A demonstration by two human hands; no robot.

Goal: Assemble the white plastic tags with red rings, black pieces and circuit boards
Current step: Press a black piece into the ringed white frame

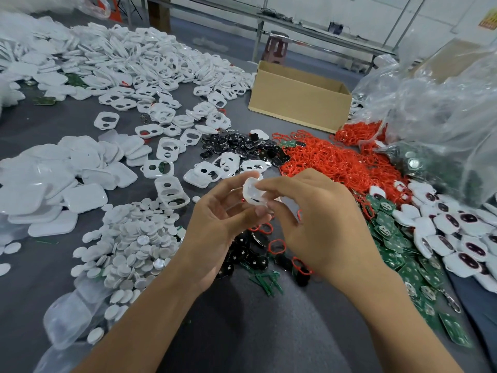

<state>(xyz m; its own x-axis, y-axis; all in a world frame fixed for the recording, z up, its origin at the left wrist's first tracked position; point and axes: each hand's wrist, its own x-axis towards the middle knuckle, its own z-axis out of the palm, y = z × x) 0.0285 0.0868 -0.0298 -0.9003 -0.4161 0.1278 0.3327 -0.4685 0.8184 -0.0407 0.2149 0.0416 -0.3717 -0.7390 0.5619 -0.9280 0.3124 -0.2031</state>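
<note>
Both hands meet over the near-middle worktop (53, 122) on one white tag (252, 193): left hand (219, 214) cradles it from the left with curled fingers, right hand (320, 219) pinches its right edge. Tag's long axis runs roughly near-to-far, tilted. Red rings (336, 160) lie far right, closer to the right hand, black pieces (252, 246) just under the hands, circuit boards (403, 270) to the right; no writing legible.

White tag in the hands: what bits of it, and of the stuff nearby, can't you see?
Head view only.
1. Small white plastic tag: fingers of the left hand and right hand cover its edges; whether anything sits inside cannot be told.
2. Brown cardboard box: its near wall hides the inside.
3. Crinkled clear plastic bag: glare blurs its contents.
</note>
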